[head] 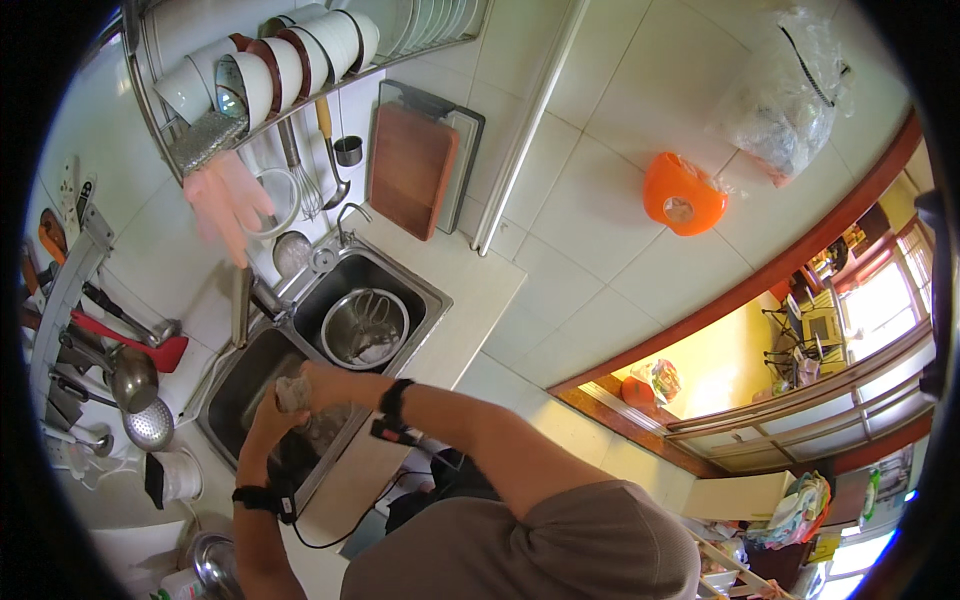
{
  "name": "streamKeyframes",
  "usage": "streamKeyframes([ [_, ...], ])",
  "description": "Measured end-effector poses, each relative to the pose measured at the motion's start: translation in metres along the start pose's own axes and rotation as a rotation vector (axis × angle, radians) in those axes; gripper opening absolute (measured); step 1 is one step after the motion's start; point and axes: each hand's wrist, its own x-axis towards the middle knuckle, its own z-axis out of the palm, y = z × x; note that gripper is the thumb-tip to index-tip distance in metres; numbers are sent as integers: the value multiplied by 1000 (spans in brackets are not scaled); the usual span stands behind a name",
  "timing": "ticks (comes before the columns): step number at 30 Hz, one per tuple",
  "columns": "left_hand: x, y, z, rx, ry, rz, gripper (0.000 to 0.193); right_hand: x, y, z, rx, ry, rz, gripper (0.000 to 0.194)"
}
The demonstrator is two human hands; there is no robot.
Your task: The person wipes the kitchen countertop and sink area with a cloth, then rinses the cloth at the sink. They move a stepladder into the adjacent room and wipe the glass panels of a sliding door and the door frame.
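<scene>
Over the left basin of a steel double sink (225,397), my left hand (270,424) and my right hand (319,386) come together around a crumpled greyish-white cloth or scrubber (292,394). Both hands are closed on it. Beneath them, the basin floor looks wet; my hands and forearms hide part of it. In the other basin sits a round steel bowl (365,328), with a looped wire utensil (371,307) and something whitish inside. The faucet (270,300) stands at the back, between the two basins. Each of my wrists wears a black strap with a small device and cable.
A rack of bowls (281,64) hangs above the sink, with pink rubber gloves (229,199), a whisk (301,180) and a ladle (335,180) below. A brown cutting board (412,169) leans on the wall. Ladles and a red spatula (169,352) hang at the left. Cables cross the counter edge (330,517).
</scene>
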Motion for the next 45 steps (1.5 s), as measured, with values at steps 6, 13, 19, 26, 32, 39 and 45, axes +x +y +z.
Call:
streamKeyframes([
  [6, 19, 82, 33, -753, 14, -193, 54, -115, 36, -46, 343, 368, 57, 55],
  [13, 66, 147, 103, -1172, -33, -155, 37, -224, 76, -106, 663, 227, -23, 30],
  [19, 98, 224, 183, -1113, -218, -120, 42, -298, 92, -128, 836, 509, -17, 39],
  [26, 121, 269, 257, -663, -17, -110, 36, -364, 152, -163, 1136, 781, 14, 31],
  [32, 142, 236, 263, -750, 81, -318, 33, -406, 185, -194, 1608, 690, -322, 31],
  [39, 164, 189, 266, -224, 146, -84, 32, -367, 244, -166, 1119, 888, 327, 24],
  [45, 167, 203, 293, 36, -291, 352, 43, -297, 239, -116, 1826, 602, 93, 33],
])
